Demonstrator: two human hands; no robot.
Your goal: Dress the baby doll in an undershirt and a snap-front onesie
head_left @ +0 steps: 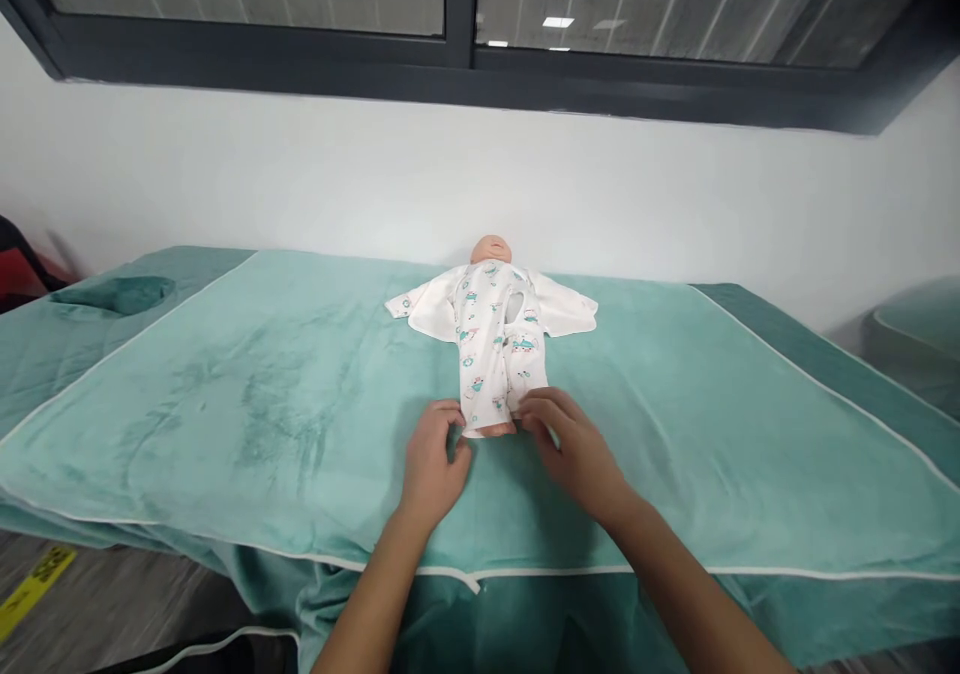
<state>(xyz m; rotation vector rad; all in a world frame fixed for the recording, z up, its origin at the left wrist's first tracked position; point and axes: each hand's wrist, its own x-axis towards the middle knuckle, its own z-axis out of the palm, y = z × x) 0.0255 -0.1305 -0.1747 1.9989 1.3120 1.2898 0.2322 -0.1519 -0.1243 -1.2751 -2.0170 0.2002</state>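
A baby doll (491, 250) lies on its back on a teal towel (247, 404), head toward the wall. It wears a white romper (491, 339) with small teal prints, sleeves spread to both sides. My left hand (433, 462) rests at the romper's left leg cuff, fingers curled against the fabric. My right hand (574, 446) sits at the right leg cuff, fingertips touching the hem. The doll's feet peek out between my hands.
The towel has a white piped edge (465, 576) and covers a darker teal padded table (840, 359). A dark green face hole (116, 294) is at the table's far left. A white wall and a dark window frame (465, 59) stand behind.
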